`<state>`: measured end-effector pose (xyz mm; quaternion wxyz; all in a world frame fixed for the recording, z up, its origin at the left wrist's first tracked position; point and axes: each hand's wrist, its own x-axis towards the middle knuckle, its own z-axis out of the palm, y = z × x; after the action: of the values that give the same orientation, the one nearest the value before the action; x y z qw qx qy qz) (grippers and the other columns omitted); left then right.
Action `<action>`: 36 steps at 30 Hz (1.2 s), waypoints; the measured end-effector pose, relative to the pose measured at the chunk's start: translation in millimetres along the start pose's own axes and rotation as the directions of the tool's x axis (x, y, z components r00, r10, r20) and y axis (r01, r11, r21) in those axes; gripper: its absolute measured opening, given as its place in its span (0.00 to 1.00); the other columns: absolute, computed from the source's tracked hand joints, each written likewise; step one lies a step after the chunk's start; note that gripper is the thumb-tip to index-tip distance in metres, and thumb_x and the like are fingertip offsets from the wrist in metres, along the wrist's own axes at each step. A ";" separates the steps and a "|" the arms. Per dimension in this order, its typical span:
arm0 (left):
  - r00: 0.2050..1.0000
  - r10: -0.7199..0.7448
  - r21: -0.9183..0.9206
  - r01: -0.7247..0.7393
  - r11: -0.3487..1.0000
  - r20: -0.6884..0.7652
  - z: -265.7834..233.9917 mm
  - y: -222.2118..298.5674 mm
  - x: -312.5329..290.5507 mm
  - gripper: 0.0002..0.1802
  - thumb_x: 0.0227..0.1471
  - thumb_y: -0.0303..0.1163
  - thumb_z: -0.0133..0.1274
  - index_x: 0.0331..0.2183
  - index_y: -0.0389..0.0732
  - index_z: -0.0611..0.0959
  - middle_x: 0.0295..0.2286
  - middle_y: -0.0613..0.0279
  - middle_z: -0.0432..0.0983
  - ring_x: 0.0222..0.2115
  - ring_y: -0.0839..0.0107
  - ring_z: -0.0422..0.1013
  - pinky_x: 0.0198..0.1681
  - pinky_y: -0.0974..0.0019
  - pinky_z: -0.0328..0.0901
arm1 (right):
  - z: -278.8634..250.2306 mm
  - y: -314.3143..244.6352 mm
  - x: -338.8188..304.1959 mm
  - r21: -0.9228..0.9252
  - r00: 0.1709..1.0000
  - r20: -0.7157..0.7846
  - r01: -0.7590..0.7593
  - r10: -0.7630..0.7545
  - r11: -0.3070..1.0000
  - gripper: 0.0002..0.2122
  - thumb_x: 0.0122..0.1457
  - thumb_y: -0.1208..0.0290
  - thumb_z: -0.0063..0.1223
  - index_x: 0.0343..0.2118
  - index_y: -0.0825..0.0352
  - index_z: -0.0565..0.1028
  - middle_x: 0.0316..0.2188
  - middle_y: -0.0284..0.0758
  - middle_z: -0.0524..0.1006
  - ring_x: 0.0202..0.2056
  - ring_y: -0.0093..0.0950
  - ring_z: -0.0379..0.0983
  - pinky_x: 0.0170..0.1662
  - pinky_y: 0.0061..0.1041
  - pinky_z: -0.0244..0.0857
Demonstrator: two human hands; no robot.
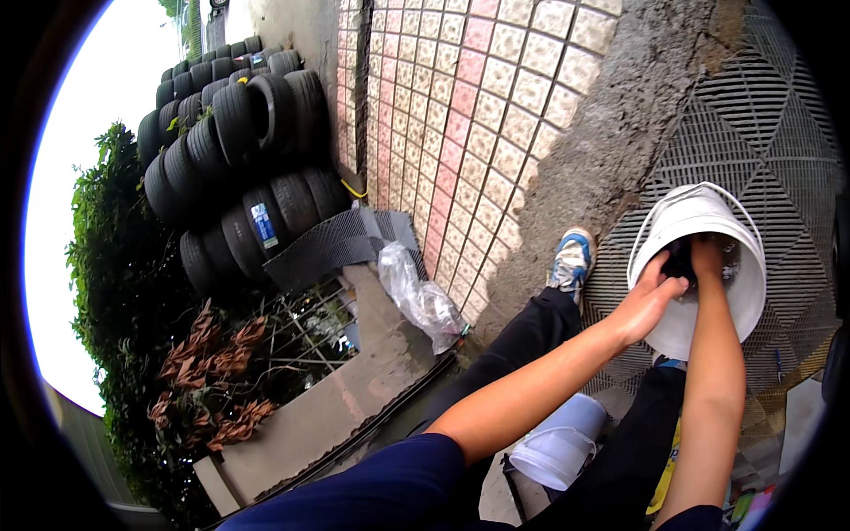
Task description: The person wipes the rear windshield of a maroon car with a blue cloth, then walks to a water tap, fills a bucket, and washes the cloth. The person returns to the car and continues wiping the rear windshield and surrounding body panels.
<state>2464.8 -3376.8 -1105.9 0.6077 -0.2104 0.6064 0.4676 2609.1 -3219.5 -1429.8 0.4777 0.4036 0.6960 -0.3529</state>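
Observation:
Both my hands reach into a white plastic bucket [754, 296] with a wire handle, tilted so that its mouth faces me. Inside it, a dark, soft-looking thing [679, 259] lies between my hands; its kind does not show clearly. My left hand [657, 303] is at the near left of the mouth, thumb out, its fingers curled against the dark thing. Deeper in, my right hand [706, 257] has its fingers hidden behind the dark thing and in shadow. Something clear and shiny, perhaps water, shows beside the right wrist.
A second white bucket [556, 442] lies tilted between my legs. Underfoot is grey slatted matting [739, 115], bordered by rough concrete [567, 190] and patterned tiles [460, 97]. To the left are a clear plastic bag [421, 301], a low ledge [319, 389], stacked tyres [230, 142] and bushes [124, 257].

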 end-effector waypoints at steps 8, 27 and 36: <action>0.997 -0.078 -0.285 0.079 0.955 0.015 -12.3 6.4 -16.7 0.58 0.54 0.53 0.56 0.74 0.40 0.45 0.71 0.45 0.46 0.71 0.55 0.48 0.68 0.58 0.52 | -84.2 -107.9 -330.3 0.797 0.930 -0.055 0.259 -0.362 0.545 0.33 0.56 0.77 0.50 0.68 0.74 0.64 0.62 0.45 0.70 0.62 0.32 0.69 0.66 0.30 0.59; 0.983 0.182 -0.565 -0.133 0.814 0.032 -5.2 -61.5 33.8 0.10 0.53 0.28 0.54 0.39 0.42 0.79 0.26 0.59 0.74 0.21 0.68 0.73 0.22 0.65 0.69 | -36.8 -128.9 -449.3 0.380 0.777 -0.490 0.597 -0.394 0.706 0.16 0.59 0.69 0.55 0.47 0.72 0.75 0.56 0.50 0.69 0.58 0.46 0.67 0.61 0.43 0.61; 0.925 0.380 -0.571 -0.313 0.759 -0.002 3.9 -64.1 44.7 0.12 0.62 0.34 0.54 0.26 0.45 0.80 0.20 0.71 0.72 0.19 0.78 0.67 0.21 0.69 0.62 | -35.8 -156.1 -388.5 0.048 0.340 -0.844 0.818 -0.414 0.573 0.10 0.60 0.72 0.65 0.34 0.69 0.72 0.32 0.43 0.72 0.34 0.45 0.73 0.41 0.39 0.68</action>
<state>2512.0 -3390.1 -1166.9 0.4553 -0.2363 0.4347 0.7402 2539.7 -3341.7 -1033.7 -0.1537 0.3043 0.8179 -0.4634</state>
